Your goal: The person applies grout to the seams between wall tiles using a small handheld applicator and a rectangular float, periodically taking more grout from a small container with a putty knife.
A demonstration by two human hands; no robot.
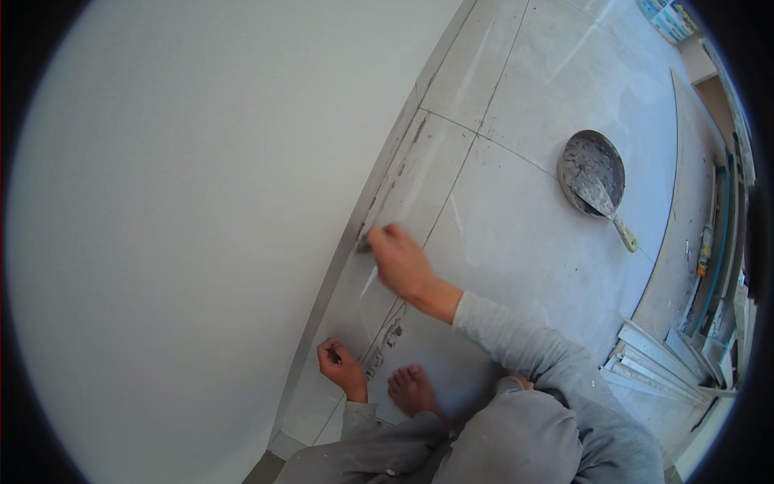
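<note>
My right hand (401,262) is closed, with its fingertips at the seam where the grey skirting (329,278) meets the tiled floor (516,210). A small dark grey edge shows under its fingers, too blurred to name. Lower down, close to the skirting, my left hand (343,371) is curled with the fingers drawn in. Something dark sits at those fingers, but its kind is hidden. Dark grey smears (389,189) run along the floor strip beyond my right hand. Grey crumbs of paste (387,343) lie by a tile joint near my bare foot (413,390).
A round pan (567,189) of grey paste stands on the tiles to the right, a putty knife (625,230) resting in it. Trim strips (657,363) and a board (681,210) lie along the right side. A white wall (201,202) fills the left. A bucket (667,20) stands far right.
</note>
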